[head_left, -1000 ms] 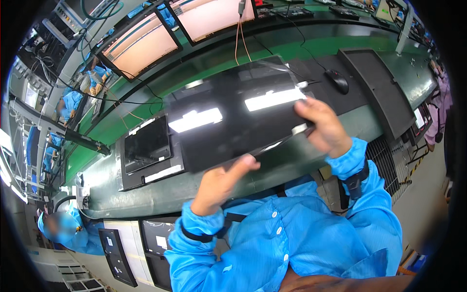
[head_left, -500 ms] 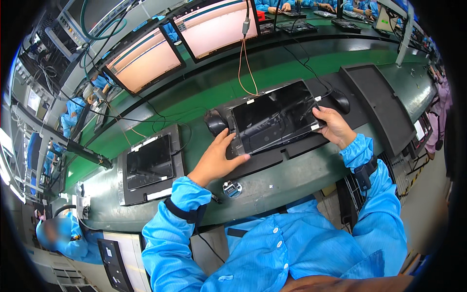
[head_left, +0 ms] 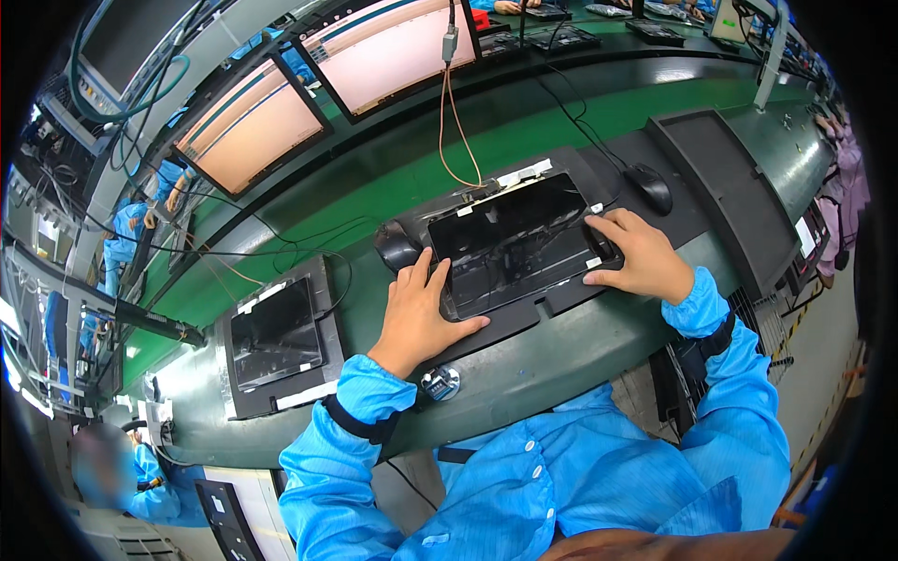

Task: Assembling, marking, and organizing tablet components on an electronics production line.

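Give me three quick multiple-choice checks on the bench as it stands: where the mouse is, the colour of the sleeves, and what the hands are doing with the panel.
1. Where is the mouse?
A. Beyond the right hand
B. Left of the left hand
C. On the floor

2. What colour are the sleeves?
A. White
B. Blue
C. Yellow

3. How do the hands meet the panel?
A. Lifting it in the air
B. Both well clear of it
C. Resting at its two ends as it lies flat in the tray

Answers: 1 A, the mouse sits just past the right hand's fingers. 2 B, both forearms are in blue. 3 C, the panel lies flat with one hand at each end.
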